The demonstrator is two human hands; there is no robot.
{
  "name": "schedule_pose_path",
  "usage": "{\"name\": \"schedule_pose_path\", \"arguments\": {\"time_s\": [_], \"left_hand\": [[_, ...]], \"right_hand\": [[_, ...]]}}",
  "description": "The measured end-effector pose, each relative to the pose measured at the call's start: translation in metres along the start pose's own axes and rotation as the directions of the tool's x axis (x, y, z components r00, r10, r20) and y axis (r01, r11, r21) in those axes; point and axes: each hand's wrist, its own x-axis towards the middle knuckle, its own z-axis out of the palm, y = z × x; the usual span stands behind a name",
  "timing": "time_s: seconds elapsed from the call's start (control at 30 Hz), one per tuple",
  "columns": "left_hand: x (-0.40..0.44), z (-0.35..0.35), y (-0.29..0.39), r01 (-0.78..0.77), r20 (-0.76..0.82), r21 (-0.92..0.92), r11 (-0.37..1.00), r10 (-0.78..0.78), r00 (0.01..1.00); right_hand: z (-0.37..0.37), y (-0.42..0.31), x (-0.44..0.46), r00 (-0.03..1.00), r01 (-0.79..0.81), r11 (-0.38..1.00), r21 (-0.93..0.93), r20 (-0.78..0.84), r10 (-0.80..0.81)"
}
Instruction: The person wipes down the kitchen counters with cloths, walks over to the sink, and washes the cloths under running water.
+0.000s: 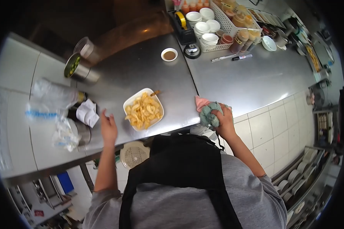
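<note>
Black apron [181, 164] fabric sits closest, below the steel counter [130, 70], where the right hand [225, 120] grips a green cloth [208, 115] at the front edge and the left hand [108, 126], empty with fingers loosely extended, is beside the white bowl [133, 98]. Fries [143, 111] already fill it; wiping seems unfinished.

Right of centre, the right hand [225, 121] grips a green cloth [209, 115] against a pink cloth [201, 102] at the near edge of the desk [240, 86]. Left of centre, the left hand [109, 128] hangs loosely open beside a white dish [161, 108] of fries [143, 111]. A sauce cup [169, 55] stands at upper centre.
</note>
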Motion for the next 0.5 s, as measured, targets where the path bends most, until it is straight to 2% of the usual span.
{"name": "schedule_pose_path", "arguments": {"time_s": [0.03,0.07,0.1,0.17,0.2,0.27,0.37,0.5], "left_hand": [[-0.029,0.018,-0.018,0.145,0.046,-0.169,0.975,-0.139,0.989],[-0.061,0.022,0.012,0.354,0.202,-0.32,0.879,-0.302,0.932],[-0.082,0.036,0.021,0.442,0.271,-0.454,0.774,-0.352,0.896],[-0.101,0.062,0.042,0.44,0.334,-0.716,0.542,-0.287,0.898],[-0.097,0.069,0.049,0.439,0.328,-0.716,0.543,-0.293,0.898],[-0.084,0.083,0.054,0.468,0.389,-0.818,0.335,-0.277,0.878],[-0.068,0.094,0.05,0.433,0.352,-0.785,0.443,-0.255,0.9],[-0.008,0.096,0.049,0.392,0.372,-0.798,0.457,-0.137,0.918]], "right_hand": [[0.002,0.005,0.002,0.999,0.036,0.999,-0.003,0.013,-0.036],[0.004,0.009,0.002,0.998,0.065,0.998,-0.003,0.025,-0.065],[0.003,0.01,0.002,0.997,0.071,0.997,0.008,0.041,-0.072],[0.002,0.01,0.005,0.994,0.102,0.995,0.014,0.044,-0.103],[0.004,0.011,0.006,0.993,0.107,0.994,0.02,0.046,-0.108],[0.008,0.013,0.005,0.992,0.128,0.992,-0.003,0.009,-0.128],[0.009,0.009,-0.003,0.998,0.07,0.997,-0.013,0.01,-0.07],[0.013,-0.006,-0.02,0.997,-0.033,0.998,-0.053,-0.073,0.029]]}}
